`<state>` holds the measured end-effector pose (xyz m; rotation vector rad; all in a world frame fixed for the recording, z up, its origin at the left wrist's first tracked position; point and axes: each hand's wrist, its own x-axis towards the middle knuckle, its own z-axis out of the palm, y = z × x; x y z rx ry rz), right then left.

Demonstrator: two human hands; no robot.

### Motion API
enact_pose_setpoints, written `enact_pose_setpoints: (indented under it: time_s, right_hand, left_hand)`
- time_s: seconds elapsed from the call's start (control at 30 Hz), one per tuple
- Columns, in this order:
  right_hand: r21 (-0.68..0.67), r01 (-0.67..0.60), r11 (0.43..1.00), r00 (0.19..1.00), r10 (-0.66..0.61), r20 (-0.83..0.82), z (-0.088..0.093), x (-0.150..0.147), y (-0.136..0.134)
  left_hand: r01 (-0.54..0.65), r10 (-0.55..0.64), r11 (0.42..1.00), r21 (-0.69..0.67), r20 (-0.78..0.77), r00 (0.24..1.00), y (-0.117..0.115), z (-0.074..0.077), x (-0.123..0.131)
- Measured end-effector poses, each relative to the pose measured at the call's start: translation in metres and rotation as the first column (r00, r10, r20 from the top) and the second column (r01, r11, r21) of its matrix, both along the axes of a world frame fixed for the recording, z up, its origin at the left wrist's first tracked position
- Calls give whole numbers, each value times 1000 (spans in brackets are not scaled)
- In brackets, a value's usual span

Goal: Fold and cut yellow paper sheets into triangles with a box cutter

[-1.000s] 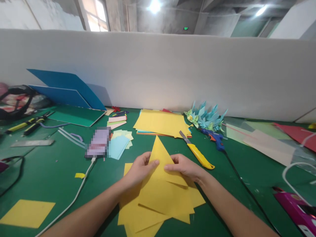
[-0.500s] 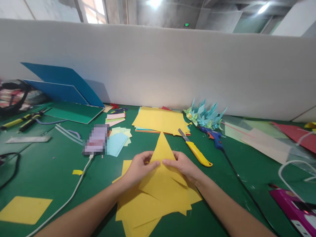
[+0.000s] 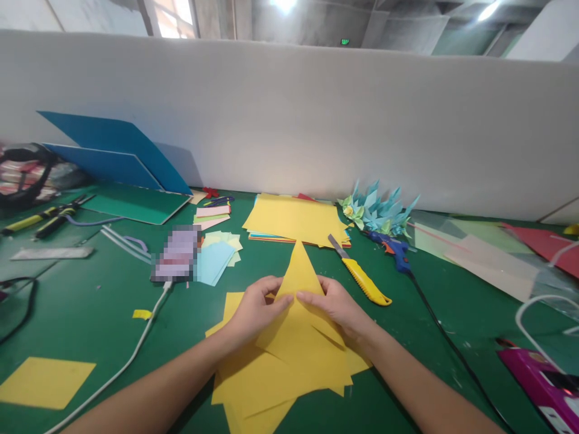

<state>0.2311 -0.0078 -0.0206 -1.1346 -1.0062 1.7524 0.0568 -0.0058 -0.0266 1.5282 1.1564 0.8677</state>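
Note:
A folded yellow paper (image 3: 301, 325) with a pointed tip aimed away from me lies on several loose yellow sheets (image 3: 253, 386) on the green table. My left hand (image 3: 256, 310) pinches the fold's left edge, fingers curled. My right hand (image 3: 335, 307) presses and grips its right edge, thumb meeting the left thumb at the centre crease. Both forearms reach in from the bottom of the view.
A yellow utility knife (image 3: 362, 280) lies just right of my hands, a blue glue gun (image 3: 393, 250) and its black cord beyond it. A yellow paper stack (image 3: 294, 220), blue origami pieces (image 3: 380, 214), small pastel sheets (image 3: 217, 259), a phone (image 3: 176, 253) with a white cable, and pliers (image 3: 45, 220) surround them.
My hands and the folded paper stayed nearly in place, the thumbs drawing slightly closer over the crease. The camera view tilted a little.

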Motion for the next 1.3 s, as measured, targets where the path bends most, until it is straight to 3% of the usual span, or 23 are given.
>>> enact_pose_setpoints:
  time_s: [0.57, 0.77, 1.0, 1.2, 1.3]
  right_hand:
    - [2, 26, 1000, 1000, -26, 16, -2, -1, -1]
    - [-19, 6, 1000, 1000, -6, -22, 3, -2, -1]
    - [-82, 117, 990, 982, -128, -140, 6, -1, 2]
    - [-107, 186, 977, 964, -203, -174, 3, 2, 6]
    - [-99, 193, 976, 962, -208, -178, 1, 3, 6]
  left_hand:
    - [19, -12, 998, -61, 107, 994, -1, 3, 2]
    - [-28, 33, 998, -58, 90, 995, -3, 3, 2]
    - [52, -25, 979, -195, 136, 990, -10, 9, 7]
    - [58, -47, 994, -94, 117, 992, -11, 5, 7]
    - [124, -124, 992, -6, -12, 992, -10, 7, 7]
